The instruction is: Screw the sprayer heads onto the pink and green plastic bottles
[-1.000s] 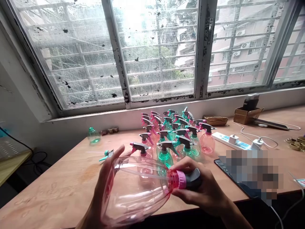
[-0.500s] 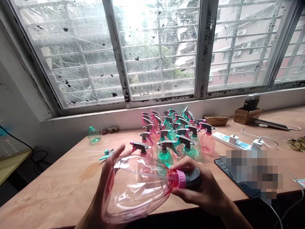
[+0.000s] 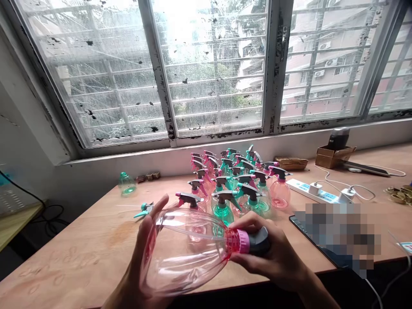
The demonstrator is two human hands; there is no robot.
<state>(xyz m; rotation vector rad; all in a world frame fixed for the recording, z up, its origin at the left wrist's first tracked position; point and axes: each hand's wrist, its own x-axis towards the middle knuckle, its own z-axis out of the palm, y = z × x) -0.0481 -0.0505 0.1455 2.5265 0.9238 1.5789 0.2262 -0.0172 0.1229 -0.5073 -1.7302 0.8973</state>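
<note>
A clear pink spray bottle [image 3: 183, 253] lies on its side in the air, close to the camera, its base to the left and its neck to the right. My left hand [image 3: 141, 253] is wrapped round the base end, with the thumb up and the other fingers mostly hidden. With its fingers and thumb, my right hand [image 3: 273, 253] grips the pink collar [image 3: 243, 241] below the dark grey spray head [image 3: 260, 241]. A thin tube shows inside the bottle. Behind it stand several pink and green spray bottles [image 3: 222, 212] with trigger heads.
On the wooden table [image 3: 80, 249], a loose green spray head [image 3: 145, 209] lies left of my hands. A headless green bottle [image 3: 127, 184] stands farther back. To the right are a white power strip [image 3: 309, 189], a dark tablet [image 3: 317, 240] and a cardboard box [image 3: 334, 155].
The pink bottle has turned slightly about its length and its base end sits a little higher. Both hands keep their hold; the things on the table stay in place.
</note>
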